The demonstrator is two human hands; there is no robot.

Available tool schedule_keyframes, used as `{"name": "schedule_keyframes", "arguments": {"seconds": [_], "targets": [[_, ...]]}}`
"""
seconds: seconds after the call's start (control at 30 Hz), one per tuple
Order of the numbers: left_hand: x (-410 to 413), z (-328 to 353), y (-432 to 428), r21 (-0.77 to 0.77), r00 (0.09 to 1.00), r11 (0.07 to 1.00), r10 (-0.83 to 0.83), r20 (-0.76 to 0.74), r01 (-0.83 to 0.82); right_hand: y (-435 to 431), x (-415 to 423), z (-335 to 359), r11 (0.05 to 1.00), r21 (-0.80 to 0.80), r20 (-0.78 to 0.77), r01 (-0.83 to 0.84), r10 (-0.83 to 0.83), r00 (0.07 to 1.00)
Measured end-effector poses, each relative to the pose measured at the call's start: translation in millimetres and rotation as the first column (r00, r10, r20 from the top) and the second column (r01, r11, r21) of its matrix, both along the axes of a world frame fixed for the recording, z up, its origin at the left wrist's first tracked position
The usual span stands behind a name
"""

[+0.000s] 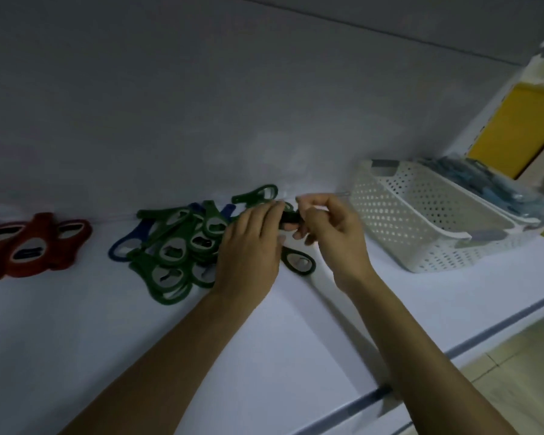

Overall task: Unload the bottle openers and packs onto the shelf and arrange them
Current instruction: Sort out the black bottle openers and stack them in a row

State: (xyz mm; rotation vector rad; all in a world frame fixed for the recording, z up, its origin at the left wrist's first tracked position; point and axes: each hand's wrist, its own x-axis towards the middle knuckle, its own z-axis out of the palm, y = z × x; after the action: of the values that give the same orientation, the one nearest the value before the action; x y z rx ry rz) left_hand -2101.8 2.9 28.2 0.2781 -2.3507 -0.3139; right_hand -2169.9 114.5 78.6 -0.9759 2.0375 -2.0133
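Centre frame, left hand (248,246) and right hand (327,233) both pinch one dark plastic bottle opener (291,218) (probably straightening it for stacking).

No text, label, brand or number can be read anywhere in this view.

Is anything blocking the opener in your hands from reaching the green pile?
Nothing visible does. The opener, held by the left hand and right hand, is right beside the green pile, at its right edge.
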Motion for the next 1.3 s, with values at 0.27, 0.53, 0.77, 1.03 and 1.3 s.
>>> {"name": "schedule_keyframes", "arguments": {"seconds": [0.27,0.53,0.77,1.03,1.3], "targets": [[-2.9,1.8,-13.1,0.589,0.971,0.808,0.139,-0.195,0.002,-44.3,-40.2,-30.3,0.860,0.463,-0.532,0.215,0.076,0.843],[-1.7,1.7,-12.8,0.676,0.951,0.730,0.129,-0.280,0.100,-34.4,-50.4,-41.8,0.786,0.481,-0.691,0.389,0.066,0.720],[1.0,5.8,-11.2,0.707,0.949,0.694,0.115,-0.294,0.135,-35.1,-43.4,-39.4,0.763,0.566,-0.636,0.313,0.162,0.755],[0.7,4.6,-10.0,0.723,0.950,0.672,0.096,-0.297,0.158,-33.4,-40.6,-43.3,0.696,0.499,-0.715,0.516,-0.006,0.699],[3.2,4.2,-9.3,0.657,0.950,0.725,0.016,-0.313,0.205,-31.7,-20.3,-22.0,0.978,-0.033,0.158,-0.205,0.208,0.965]]}}
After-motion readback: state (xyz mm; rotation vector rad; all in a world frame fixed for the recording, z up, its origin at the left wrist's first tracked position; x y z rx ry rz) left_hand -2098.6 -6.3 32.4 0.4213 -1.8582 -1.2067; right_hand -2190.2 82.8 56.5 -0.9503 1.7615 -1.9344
